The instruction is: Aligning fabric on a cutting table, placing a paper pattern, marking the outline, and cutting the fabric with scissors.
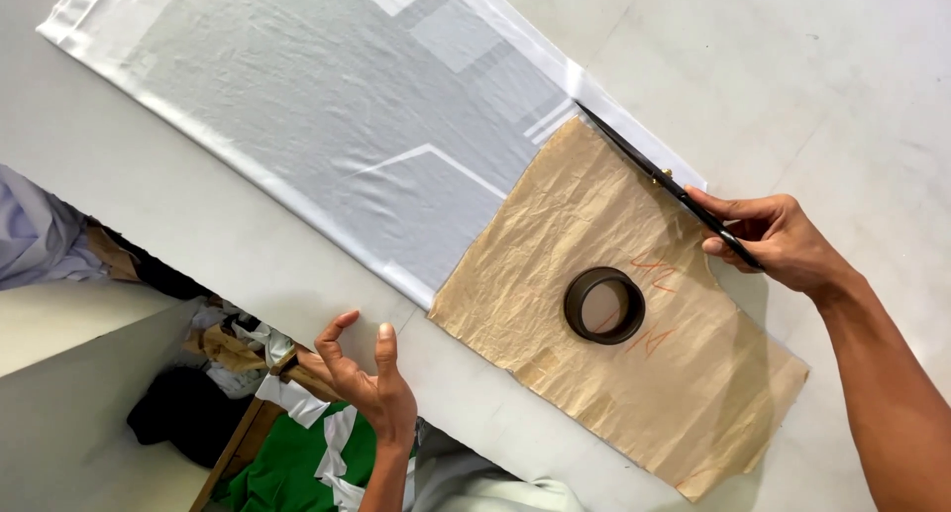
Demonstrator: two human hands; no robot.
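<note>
A long strip of white and grey fabric (327, 126) lies across a pale table (792, 66). On its near end rests a crumpled brown paper pattern (614, 373), weighted by a dark ring-shaped roll (604, 305). My right hand (773, 240) grips black scissors (654, 175), whose blades run along the pattern's far edge, tips at the fabric's rim. My left hand (367, 368) hovers at the table's near edge, fingers spread, holding nothing.
Below the table's near edge lies a heap of cloth scraps: green and white fabric (297, 462), black cloth (178, 413) and brown paper bits (223, 349). A pale lilac cloth (35, 235) shows at the left.
</note>
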